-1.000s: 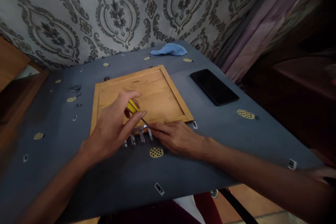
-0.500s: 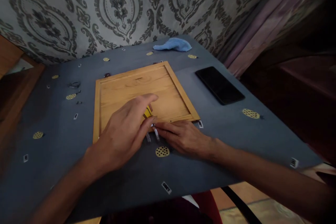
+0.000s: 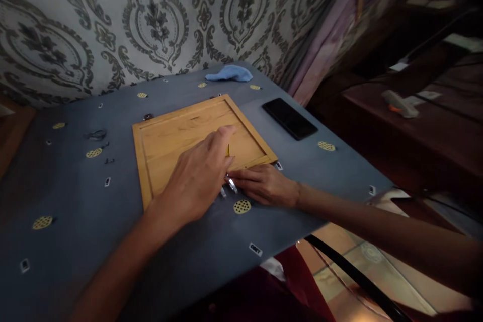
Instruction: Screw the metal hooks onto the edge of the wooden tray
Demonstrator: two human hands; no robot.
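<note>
A framed wooden panel [image 3: 177, 138], like a cabinet door, lies flat on the table. My left hand [image 3: 196, 176] curls over its near edge, closed round a yellow-handled screwdriver [image 3: 228, 151] that is mostly hidden by the palm and fingers. At that same edge sits a shiny metal fitting [image 3: 232, 185], whose two bright strips stick out past the wood toward me. The fingers of my right hand [image 3: 266, 184] are pressed together against the fitting's right side, close to the left fingertips. A small dark hole [image 3: 245, 166] shows in the frame just above my right fingers.
The table has a blue-grey cloth [image 3: 86, 241] with printed pineapples. Right of the panel lies a black phone [image 3: 290, 118]; behind it, a blue cloth [image 3: 230, 74]. A dark hand tool [image 3: 96, 135] and small dark pieces [image 3: 109, 161] lie left. A patterned wall [image 3: 169, 10] rises behind.
The view has swung to the right, so the table things appear further left. My left hand has turned a little over the yellow handle, which now shows less. My right hand keeps its place.
</note>
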